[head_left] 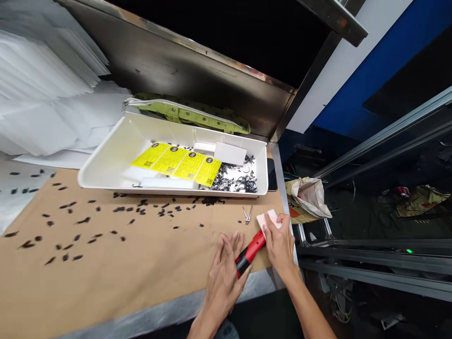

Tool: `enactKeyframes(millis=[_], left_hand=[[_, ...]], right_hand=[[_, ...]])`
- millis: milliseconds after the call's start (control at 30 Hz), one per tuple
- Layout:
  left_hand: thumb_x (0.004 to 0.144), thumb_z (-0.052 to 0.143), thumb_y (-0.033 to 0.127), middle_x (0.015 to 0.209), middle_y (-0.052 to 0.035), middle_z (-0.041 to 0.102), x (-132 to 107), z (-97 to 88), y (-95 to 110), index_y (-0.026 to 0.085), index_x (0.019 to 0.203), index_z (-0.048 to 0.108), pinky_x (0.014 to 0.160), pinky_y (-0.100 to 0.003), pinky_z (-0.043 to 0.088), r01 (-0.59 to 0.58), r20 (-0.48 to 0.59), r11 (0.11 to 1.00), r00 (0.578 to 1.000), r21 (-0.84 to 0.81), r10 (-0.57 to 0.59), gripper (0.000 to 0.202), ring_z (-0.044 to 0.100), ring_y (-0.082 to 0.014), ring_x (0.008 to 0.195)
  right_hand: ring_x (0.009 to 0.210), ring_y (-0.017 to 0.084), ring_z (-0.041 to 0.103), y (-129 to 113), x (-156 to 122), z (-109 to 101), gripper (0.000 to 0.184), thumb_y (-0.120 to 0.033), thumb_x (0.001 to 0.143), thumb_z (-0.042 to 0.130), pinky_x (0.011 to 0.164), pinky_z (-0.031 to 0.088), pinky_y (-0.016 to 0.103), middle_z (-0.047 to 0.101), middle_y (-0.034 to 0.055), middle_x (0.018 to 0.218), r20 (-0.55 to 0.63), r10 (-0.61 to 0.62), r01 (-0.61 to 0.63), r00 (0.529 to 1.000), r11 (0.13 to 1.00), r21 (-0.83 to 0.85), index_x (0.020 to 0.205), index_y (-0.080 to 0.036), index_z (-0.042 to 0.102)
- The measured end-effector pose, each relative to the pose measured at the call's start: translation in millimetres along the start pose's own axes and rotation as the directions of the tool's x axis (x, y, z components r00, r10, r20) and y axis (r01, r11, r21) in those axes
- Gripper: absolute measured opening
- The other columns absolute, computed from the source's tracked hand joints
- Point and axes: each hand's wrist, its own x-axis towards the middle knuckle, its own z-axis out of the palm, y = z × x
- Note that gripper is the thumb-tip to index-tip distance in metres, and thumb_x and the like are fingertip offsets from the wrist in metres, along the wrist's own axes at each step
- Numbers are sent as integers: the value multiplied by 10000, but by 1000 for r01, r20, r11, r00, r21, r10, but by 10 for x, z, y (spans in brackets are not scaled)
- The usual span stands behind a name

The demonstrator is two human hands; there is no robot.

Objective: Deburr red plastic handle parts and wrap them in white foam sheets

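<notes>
My left hand point(228, 268) is closed around the black end of a red and black handheld tool point(256, 244), whose exact kind I cannot make out. The tool points up and to the right. At its far end my right hand point(280, 240) pinches a white foam block point(270, 220) that meets the tool's tip or covers it. Just left of the foam, a pair of small metal pliers point(248, 214) lies on the brown paper with its handles apart. Many small black parts point(141, 210) are scattered over the paper, mostly left of my hands.
A white bin point(106, 165) holds yellow label sheets point(176, 163), white blocks and loose black parts. Behind it lies a green zip pouch point(197, 115). White foam sheets point(38, 84) are stacked at left. A phone point(271, 174) and a paper bag point(310, 200) are at right.
</notes>
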Motion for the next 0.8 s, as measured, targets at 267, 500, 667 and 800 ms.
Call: enactKeyframes(millis=[267, 500, 667, 800], left_hand=[[1001, 414, 392, 1282, -112, 700, 105, -71, 19, 101, 1554, -166, 1119, -546, 423, -27, 2, 1000, 1000, 3, 27, 852, 526, -301, 1341], [997, 405, 412, 1313, -151, 669, 120, -65, -1, 108, 1544, -198, 1085, -600, 448, -38, 29, 999, 999, -18, 38, 869, 554, -319, 1309], [993, 408, 362, 1312, -125, 676, 129, -71, 5, 133, 1550, -193, 1101, -617, 428, -11, 26, 1000, 1000, -27, 12, 850, 539, -321, 1322], [998, 409, 386, 1322, -156, 663, 121, -80, 9, 125, 1551, -187, 1099, -623, 432, -47, 26, 999, 999, -20, 47, 854, 554, -328, 1307]], right_hand=[[830, 219, 598, 89, 8, 165, 453, -355, 1033, 327, 663, 530, 353, 452, 74, 981, -151, 35, -25, 988, 997, 72, 1385, -237, 587], [748, 183, 597, -17, -214, 308, 444, -316, 1027, 374, 588, 511, 300, 476, 73, 982, -212, 87, -54, 973, 986, 156, 1442, -247, 518], [834, 225, 588, 63, 15, 275, 462, -362, 1034, 319, 677, 526, 366, 461, 81, 994, -221, 165, -145, 961, 984, 103, 1410, -238, 558], [788, 205, 609, -47, -133, 272, 462, -342, 1036, 337, 616, 509, 323, 477, 75, 1002, -175, 183, -158, 967, 977, 145, 1468, -263, 480]])
